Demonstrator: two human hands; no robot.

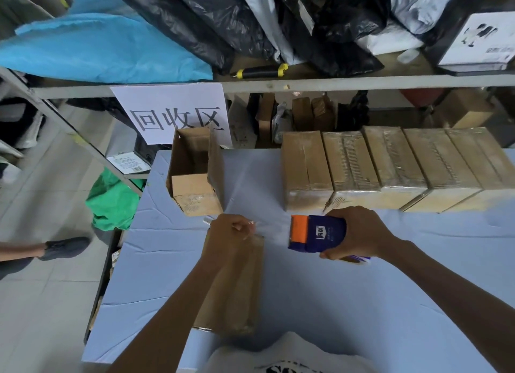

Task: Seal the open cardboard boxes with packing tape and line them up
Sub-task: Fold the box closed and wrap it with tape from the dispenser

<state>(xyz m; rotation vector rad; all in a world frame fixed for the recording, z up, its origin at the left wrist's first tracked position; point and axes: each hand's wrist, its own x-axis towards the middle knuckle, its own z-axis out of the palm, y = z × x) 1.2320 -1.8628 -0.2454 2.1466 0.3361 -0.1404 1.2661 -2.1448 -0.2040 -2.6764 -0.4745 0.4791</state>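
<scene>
A cardboard box lies lengthwise in front of me on the light blue table, partly under my left forearm. My left hand pinches the free end of clear packing tape above the box's far end. The strip stretches right to a blue and orange tape dispenser, which my right hand grips. An open box stands at the table's far left. Several taped boxes sit side by side in a row at the far right.
A metal shelf rack behind the table carries black and blue bags, a white box and a paper sign. A green bag lies on the floor at left, near another person's foot.
</scene>
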